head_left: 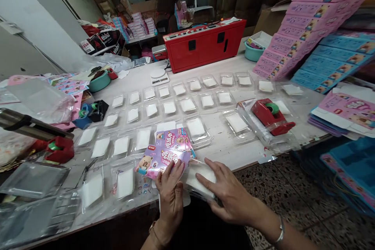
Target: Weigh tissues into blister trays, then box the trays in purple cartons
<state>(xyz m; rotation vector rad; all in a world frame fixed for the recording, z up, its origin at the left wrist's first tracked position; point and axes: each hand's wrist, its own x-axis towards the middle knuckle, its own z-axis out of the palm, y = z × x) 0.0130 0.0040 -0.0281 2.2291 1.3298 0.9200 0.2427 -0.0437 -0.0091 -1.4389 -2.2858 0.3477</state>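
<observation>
The purple carton (168, 152) lies at the near edge of the tabletop (221, 148), printed face up. The left hand (170, 193) sits at its lower end, fingers over the print; whether that grip pinches the board cannot be told. Just right of the carton, over the tabletop's edge, the right hand (228, 191) holds a packed white stack (191, 172), its grip spread wide across the top with the thumb low.

Right of the carton a bare patch opens, running from the near edge across to a lone filled tray (236, 122); it is the roomiest ground near the hands. On the carton's left, near trays (125, 183) crowd up close. Beyond the carton, rows of filled trays (169, 106) leave only narrow gaps, with the white scale (159, 77) and the red machine (208, 47) farther off. Well to the carton's right, a red tape dispenser (271, 117) rests near where the edge slants away, and speckled floor (263, 183) shows below it.
</observation>
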